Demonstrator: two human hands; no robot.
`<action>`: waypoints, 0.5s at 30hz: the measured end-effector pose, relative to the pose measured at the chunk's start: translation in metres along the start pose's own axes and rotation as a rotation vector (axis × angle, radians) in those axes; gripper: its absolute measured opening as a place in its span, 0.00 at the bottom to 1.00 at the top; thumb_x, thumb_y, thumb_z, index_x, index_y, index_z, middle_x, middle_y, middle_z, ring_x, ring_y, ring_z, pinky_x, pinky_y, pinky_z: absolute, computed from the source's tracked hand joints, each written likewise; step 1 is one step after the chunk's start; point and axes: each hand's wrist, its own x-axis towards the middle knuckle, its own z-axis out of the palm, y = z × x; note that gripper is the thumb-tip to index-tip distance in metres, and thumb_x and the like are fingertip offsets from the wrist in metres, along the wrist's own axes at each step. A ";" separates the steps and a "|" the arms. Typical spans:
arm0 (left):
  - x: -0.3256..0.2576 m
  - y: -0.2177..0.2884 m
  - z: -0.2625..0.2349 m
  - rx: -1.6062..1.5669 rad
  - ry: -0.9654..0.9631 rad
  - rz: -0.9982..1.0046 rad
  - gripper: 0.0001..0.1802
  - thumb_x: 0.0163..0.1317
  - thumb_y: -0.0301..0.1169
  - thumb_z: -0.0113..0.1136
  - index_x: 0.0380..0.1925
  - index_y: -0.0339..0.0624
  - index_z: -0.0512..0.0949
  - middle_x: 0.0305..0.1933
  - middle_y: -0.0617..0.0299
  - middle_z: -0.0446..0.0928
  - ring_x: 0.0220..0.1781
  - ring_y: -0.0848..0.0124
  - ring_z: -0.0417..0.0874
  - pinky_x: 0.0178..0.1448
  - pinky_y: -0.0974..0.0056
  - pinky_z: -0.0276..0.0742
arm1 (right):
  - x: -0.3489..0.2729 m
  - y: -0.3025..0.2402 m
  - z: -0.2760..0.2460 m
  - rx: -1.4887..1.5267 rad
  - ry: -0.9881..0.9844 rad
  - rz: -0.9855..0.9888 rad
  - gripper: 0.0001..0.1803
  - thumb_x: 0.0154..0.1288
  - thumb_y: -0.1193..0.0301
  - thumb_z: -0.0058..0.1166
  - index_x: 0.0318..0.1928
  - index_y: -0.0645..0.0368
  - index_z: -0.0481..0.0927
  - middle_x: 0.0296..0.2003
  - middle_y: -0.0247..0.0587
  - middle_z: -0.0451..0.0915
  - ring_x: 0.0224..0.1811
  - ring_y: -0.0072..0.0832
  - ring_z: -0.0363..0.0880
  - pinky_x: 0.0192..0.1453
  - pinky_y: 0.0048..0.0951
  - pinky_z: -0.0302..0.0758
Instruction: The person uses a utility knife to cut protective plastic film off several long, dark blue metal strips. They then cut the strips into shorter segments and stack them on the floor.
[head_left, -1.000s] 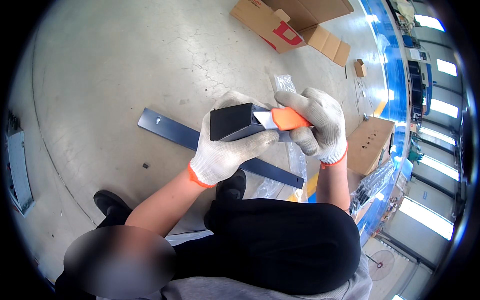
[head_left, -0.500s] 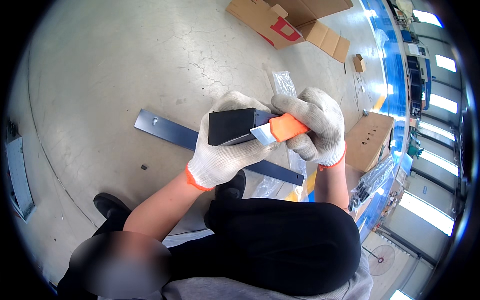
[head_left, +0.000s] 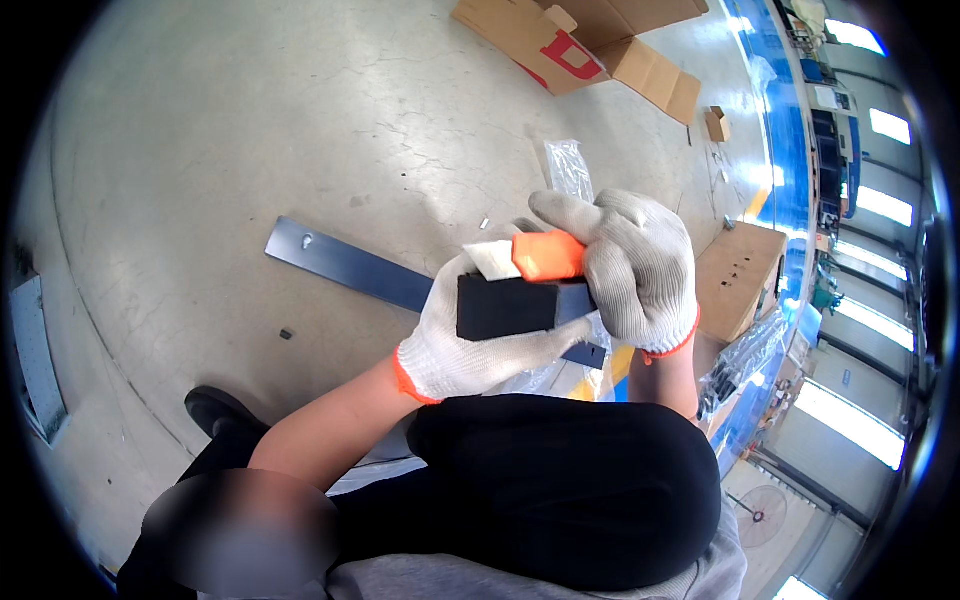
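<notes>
my left hand [head_left: 470, 335] is wrapped around a black rectangular block [head_left: 508, 306], fingers under it, thumb along the near side, holding it above my lap. my right hand [head_left: 635, 265] is closed on an orange-handled tool [head_left: 545, 256] with a white tip [head_left: 492, 259], laid across the top edge of the block, index finger stretched out along it. both hands in white knit gloves with orange cuffs. a long dark blue metal strip [head_left: 345, 262] lies on the concrete floor [head_left: 250, 130] beneath, running under my hands. flattened cardboard boxes [head_left: 570, 45] farther off, a clear plastic bag [head_left: 568, 168] near the strip, another cardboard box [head_left: 738, 275] just right of my right hand.
</notes>
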 end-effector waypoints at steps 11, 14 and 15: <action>0.009 -0.009 0.002 -0.139 0.024 0.226 0.25 0.59 0.17 0.81 0.55 0.40 0.81 0.54 0.54 0.84 0.58 0.65 0.88 0.64 0.57 0.85 | -0.031 0.004 -0.003 0.112 0.121 0.061 0.30 0.50 0.54 0.71 0.49 0.62 0.95 0.28 0.39 0.84 0.29 0.34 0.84 0.37 0.35 0.78; 0.005 -0.012 -0.002 -0.164 -0.004 0.164 0.28 0.56 0.22 0.85 0.55 0.40 0.81 0.56 0.54 0.83 0.58 0.65 0.88 0.64 0.57 0.85 | -0.033 0.010 -0.009 0.085 0.086 -0.017 0.34 0.45 0.48 0.76 0.49 0.60 0.95 0.27 0.36 0.84 0.27 0.33 0.83 0.34 0.35 0.75; 0.005 -0.012 -0.002 -0.179 -0.018 0.165 0.28 0.55 0.23 0.85 0.55 0.40 0.81 0.56 0.54 0.83 0.58 0.65 0.87 0.64 0.57 0.85 | -0.033 0.011 -0.011 0.085 0.074 -0.042 0.36 0.43 0.46 0.77 0.48 0.60 0.96 0.27 0.36 0.83 0.27 0.33 0.82 0.34 0.35 0.75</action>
